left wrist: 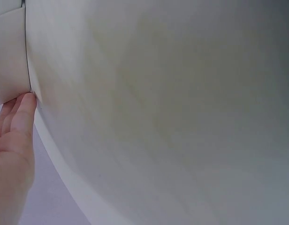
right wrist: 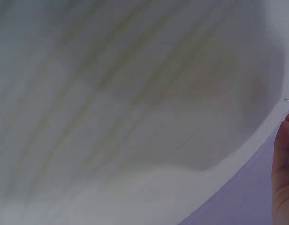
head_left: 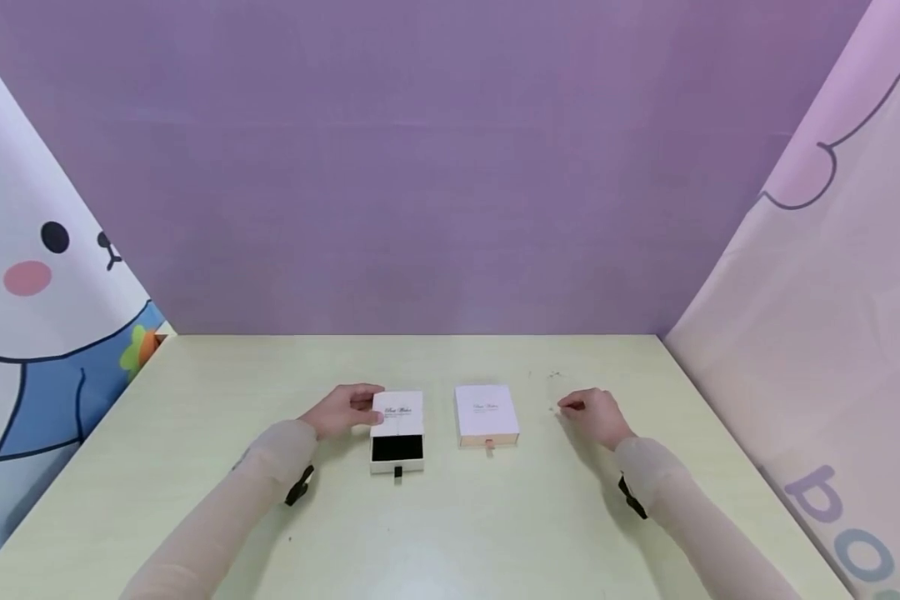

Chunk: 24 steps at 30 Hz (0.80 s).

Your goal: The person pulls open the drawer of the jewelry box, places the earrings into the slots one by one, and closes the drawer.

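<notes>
On the table my left hand grips the left edge of a white drawer box, its thumb on the printed lid. The box's drawer is pulled part-way out toward me, showing a black lining and a black pull tab. In the left wrist view, the fingers touch the box's side. My right hand is low over the table at the right, fingertips drawn together beside tiny silvery pieces. Whether it pinches one is too small to tell. One tiny piece shows beyond the fingertips in the right wrist view.
A second white drawer box, closed, with a pinkish front and pull tab, stands between the hands. The pale table ends at a purple back wall. Printed cloth panels flank both sides.
</notes>
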Motion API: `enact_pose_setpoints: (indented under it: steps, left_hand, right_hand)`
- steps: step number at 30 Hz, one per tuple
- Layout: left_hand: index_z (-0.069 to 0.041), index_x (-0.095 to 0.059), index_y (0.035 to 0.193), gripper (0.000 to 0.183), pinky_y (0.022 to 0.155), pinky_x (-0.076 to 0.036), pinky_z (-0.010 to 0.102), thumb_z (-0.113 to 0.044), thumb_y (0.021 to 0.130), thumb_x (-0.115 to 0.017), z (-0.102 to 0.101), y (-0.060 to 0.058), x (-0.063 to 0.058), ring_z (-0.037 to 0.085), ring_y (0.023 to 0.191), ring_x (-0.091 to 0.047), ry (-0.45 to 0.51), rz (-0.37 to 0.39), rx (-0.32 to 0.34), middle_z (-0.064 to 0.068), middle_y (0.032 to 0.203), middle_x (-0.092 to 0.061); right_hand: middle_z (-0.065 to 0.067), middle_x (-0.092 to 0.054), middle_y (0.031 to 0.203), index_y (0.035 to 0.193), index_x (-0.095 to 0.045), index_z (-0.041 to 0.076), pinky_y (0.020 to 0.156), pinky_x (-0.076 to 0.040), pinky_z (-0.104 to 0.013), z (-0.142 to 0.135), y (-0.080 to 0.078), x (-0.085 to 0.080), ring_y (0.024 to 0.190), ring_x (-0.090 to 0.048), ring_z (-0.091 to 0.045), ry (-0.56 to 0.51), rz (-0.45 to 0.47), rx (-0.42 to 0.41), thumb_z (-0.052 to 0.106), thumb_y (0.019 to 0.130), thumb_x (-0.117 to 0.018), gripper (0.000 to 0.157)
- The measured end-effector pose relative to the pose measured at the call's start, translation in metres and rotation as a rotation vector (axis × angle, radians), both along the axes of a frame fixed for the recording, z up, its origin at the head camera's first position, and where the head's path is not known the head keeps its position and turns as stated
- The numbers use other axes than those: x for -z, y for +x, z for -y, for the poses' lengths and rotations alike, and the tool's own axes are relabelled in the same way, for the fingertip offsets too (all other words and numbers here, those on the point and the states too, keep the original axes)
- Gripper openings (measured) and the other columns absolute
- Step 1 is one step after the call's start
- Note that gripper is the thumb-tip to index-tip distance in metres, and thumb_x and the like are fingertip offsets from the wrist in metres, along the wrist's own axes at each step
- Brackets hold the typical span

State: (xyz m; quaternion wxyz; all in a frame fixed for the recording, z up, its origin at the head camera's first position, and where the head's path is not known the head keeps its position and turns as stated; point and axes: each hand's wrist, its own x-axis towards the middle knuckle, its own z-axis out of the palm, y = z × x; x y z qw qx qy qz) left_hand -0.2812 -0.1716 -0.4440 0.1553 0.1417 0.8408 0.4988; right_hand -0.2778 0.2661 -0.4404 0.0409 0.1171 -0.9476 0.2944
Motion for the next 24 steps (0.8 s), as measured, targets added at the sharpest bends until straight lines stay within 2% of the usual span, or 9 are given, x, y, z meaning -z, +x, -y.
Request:
enact_pose_setpoints:
  steps: [7, 11, 15, 19, 24]
  left_hand:
    - [0.003, -0.039, 0.136, 0.062, 0.103, -0.037, 0.047, -0.018, 0.084, -0.067, 0.000, -0.003, 0.000, 0.036, 0.125, -0.043, -0.002, 0.011, -0.004, 0.023, 0.135, -0.045]
    - [0.002, -0.040, 0.135, 0.066, 0.104, -0.037, 0.045, -0.024, 0.082, -0.069, 0.004, -0.001, -0.001, 0.035, 0.124, -0.043, -0.005, 0.006, -0.002, 0.022, 0.134, -0.047]
    - [0.002, -0.040, 0.135, 0.069, 0.102, -0.040, 0.043, -0.031, 0.082, -0.068, 0.005, 0.000, 0.000, 0.035, 0.123, -0.045, -0.029, -0.023, 0.016, 0.023, 0.134, -0.047]
    - [0.000, -0.040, 0.136, 0.066, 0.104, -0.037, 0.044, -0.026, 0.083, -0.068, 0.004, 0.000, 0.000, 0.035, 0.125, -0.043, -0.014, 0.008, -0.010, 0.021, 0.135, -0.046]
    - [0.003, -0.040, 0.135, 0.062, 0.104, -0.037, 0.045, -0.019, 0.084, -0.067, 0.001, -0.004, 0.000, 0.035, 0.125, -0.043, -0.011, 0.004, -0.025, 0.022, 0.134, -0.046]
  right_hand:
    - [-0.017, -0.069, 0.100, 0.103, -0.068, -0.002, 0.074, -0.055, -0.030, 0.011, 0.006, -0.011, 0.087, -0.067, -0.023, -0.218, 0.106, 0.011, 0.008, 0.086, -0.062, 0.021]
    - [-0.019, -0.067, 0.102, 0.107, -0.065, -0.005, 0.076, -0.055, -0.029, 0.023, 0.009, -0.018, 0.088, -0.068, -0.022, -0.310, 0.162, 0.000, 0.009, 0.086, -0.062, 0.025]
    - [-0.019, -0.067, 0.103, 0.107, -0.065, -0.006, 0.078, -0.055, -0.030, 0.034, 0.013, -0.024, 0.089, -0.067, -0.022, -0.327, 0.172, -0.026, 0.008, 0.086, -0.062, 0.025]
    - [-0.018, -0.068, 0.101, 0.106, -0.065, -0.005, 0.078, -0.055, -0.033, 0.045, 0.017, -0.029, 0.089, -0.067, -0.025, -0.325, 0.178, -0.053, 0.008, 0.086, -0.061, 0.024]
    - [-0.015, -0.069, 0.097, 0.102, -0.068, -0.002, 0.078, -0.055, -0.040, 0.062, 0.016, -0.034, 0.085, -0.067, -0.023, -0.313, 0.170, -0.068, 0.008, 0.085, -0.062, 0.020]
